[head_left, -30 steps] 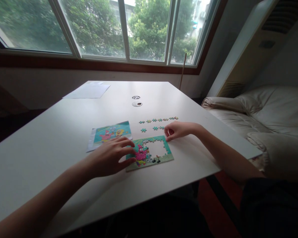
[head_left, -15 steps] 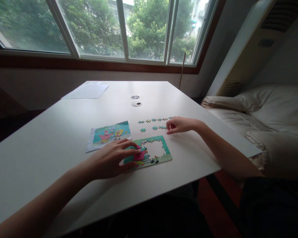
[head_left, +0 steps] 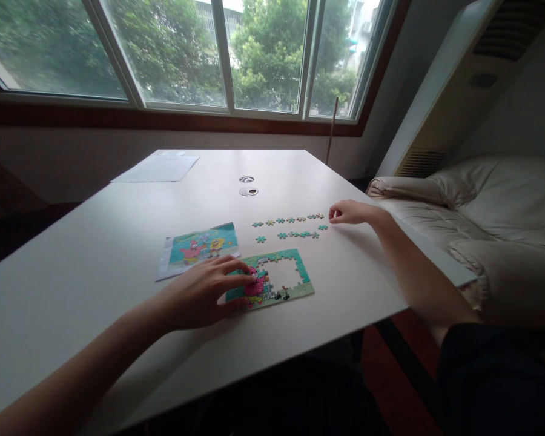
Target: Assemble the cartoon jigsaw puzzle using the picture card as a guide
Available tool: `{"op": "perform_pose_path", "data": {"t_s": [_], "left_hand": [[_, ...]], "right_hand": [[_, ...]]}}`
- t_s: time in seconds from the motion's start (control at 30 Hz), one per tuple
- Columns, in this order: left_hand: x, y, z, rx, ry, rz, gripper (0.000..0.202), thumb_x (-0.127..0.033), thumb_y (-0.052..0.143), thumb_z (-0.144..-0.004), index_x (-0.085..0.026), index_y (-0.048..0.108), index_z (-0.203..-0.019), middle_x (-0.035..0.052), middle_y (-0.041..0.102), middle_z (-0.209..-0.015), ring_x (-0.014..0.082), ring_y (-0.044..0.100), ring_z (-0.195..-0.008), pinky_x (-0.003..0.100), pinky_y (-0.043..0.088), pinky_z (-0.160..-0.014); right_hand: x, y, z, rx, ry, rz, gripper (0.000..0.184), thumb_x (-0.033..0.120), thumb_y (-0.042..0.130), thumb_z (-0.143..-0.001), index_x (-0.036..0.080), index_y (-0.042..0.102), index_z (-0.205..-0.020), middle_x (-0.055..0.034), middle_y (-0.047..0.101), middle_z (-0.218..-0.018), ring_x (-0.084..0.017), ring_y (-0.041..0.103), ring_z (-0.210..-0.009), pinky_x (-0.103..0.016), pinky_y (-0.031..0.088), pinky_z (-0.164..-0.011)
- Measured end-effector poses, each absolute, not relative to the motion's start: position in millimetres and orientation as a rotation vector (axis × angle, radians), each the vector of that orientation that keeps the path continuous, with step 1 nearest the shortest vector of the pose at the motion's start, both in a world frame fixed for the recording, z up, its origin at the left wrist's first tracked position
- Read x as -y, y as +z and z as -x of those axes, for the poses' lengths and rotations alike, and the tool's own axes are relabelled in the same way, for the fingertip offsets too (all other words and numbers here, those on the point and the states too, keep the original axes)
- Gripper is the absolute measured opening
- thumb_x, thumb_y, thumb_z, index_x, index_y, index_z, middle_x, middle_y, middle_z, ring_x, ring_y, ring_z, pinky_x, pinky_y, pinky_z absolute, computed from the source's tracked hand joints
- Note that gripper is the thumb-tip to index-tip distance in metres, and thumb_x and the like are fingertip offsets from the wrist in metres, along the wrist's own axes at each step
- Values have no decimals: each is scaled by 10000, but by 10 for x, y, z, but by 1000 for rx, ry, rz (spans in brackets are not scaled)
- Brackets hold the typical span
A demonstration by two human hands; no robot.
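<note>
A cartoon jigsaw puzzle (head_left: 302,266) lies on the white table, its frame joined round a gap right of centre. My left hand (head_left: 215,290) rests on the left part of it, fingers spread and covering some of the picture. Behind the puzzle, loose jigsaw pieces (head_left: 280,220) are laid out in two rough rows. At their right end is my right hand (head_left: 347,212), its fingers curled towards the thumb. Whether a piece is between those fingertips is hidden. A single loose piece (head_left: 322,227) lies just left of it. The printed reference picture (head_left: 195,248) lies partly behind my left hand.
Two round openings (head_left: 248,191) sit in the white table (head_left: 95,260) beyond the pieces. A sheet of paper (head_left: 157,168) lies at the far left corner. To the right stands a pale padded sofa (head_left: 495,200), close to the table's edge. A window runs along the far wall.
My right hand has moved right and slightly away from me, uncovering the right ends of the rows of pieces. My left hand stays on the puzzle.
</note>
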State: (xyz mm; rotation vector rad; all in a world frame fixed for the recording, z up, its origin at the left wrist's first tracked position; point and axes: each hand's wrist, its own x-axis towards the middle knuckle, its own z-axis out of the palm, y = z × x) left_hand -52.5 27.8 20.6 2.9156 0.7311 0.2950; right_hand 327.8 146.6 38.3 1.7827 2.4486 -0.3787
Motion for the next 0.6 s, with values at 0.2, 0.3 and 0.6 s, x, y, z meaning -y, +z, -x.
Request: {"op": "perform_pose_path", "data": {"t_s": [0.2,0.3,0.6], "left_hand": [[-279,197,537,-718,331,-2916,271,-319,540,-845,-285,606,-1105,70,613,-1062,216,583,-945,337,470,-817],[-283,193,541,-731,323,-2910,279,-323,541,-844,-290,600,-1115,68,611,-1067,221,585,-943,341,473,-807],[-297,176,542,-765,228,-2929,286,-353,504,-865,-280,587,-1129,71,597,-1108,229,569,-968,386,467,-819]], "right_hand": [[-1503,327,-3231,-2521,-359,-1781,276,313,546,-768,182,661,-982,-63,656,-917,-153,585,-756,-226,407,-685],[-1525,289,-3209,-2544,-319,-1799,321,292,525,-790,203,637,-1078,-59,647,-936,-148,583,-775,-225,406,-711],[-1548,241,-3194,-2586,-284,-1840,307,335,510,-804,186,679,-1012,-69,651,-897,-154,575,-765,-224,401,-684]]}}
